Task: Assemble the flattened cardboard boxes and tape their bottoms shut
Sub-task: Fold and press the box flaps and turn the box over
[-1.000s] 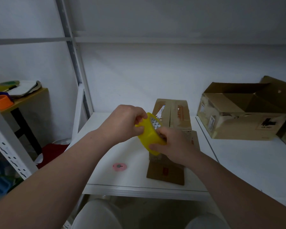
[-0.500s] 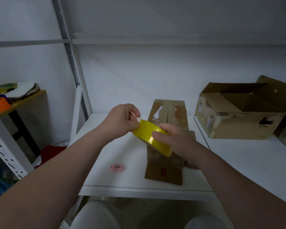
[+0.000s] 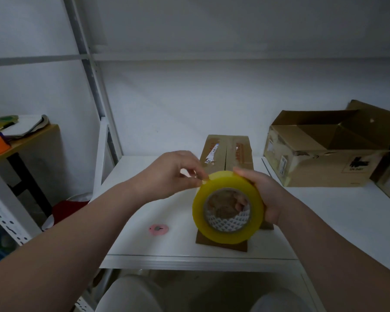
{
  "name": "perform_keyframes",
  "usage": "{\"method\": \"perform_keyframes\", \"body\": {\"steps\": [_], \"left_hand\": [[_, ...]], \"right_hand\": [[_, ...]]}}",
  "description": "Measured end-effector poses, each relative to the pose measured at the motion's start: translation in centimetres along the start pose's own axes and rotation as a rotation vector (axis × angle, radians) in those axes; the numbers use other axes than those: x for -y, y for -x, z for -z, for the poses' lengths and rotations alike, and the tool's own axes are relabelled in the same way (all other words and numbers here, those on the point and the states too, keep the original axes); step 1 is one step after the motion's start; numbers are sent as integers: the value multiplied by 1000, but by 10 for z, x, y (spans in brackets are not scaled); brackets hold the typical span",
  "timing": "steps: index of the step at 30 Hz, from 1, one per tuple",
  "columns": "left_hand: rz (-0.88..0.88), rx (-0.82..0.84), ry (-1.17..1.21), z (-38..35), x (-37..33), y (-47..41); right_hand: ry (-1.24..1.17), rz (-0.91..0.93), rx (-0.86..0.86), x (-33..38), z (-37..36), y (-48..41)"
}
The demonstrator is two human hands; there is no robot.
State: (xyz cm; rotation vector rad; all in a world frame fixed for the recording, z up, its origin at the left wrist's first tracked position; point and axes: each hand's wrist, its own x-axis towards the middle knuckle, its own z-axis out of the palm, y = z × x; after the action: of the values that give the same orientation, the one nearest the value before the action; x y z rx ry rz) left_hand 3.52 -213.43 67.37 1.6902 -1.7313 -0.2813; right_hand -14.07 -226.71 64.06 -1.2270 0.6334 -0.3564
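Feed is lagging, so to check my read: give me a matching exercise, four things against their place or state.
1 tape roll
2 small box
3 large box
4 pink disc

A top flaps open, far right
B flat on the shelf, left of the small box
C held in the right hand, left hand pinching its edge
D flaps closed, behind the roll

Pairs: 1-C, 2-D, 3-A, 4-B

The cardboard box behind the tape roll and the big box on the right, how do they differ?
The middle box is narrow, its top flaps folded shut; the big box is wider, its flaps standing open. The tape roll partly hides the middle box, not the big box. Both are brown cardboard.
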Motion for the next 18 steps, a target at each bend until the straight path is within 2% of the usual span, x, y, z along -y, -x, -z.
{"method": "perform_keyframes", "body": {"steps": [4, 8, 12, 16, 18], "left_hand": [[-190, 1, -139, -8, 2, -2], [-143, -136, -131, -21, -3, -4], [27, -274, -137, -26, 1, -11], [322, -400, -112, -27, 14, -16], [388, -418, -119, -28, 16, -19]], "right_hand": [[-74, -168, 66, -3, 7, -2], [-220, -161, 0, -9, 4, -7], [-360, -60, 104, -10, 7, -11], [-264, 117, 139, -3, -2, -3], [-181, 176, 167, -4, -1, -3]]}}
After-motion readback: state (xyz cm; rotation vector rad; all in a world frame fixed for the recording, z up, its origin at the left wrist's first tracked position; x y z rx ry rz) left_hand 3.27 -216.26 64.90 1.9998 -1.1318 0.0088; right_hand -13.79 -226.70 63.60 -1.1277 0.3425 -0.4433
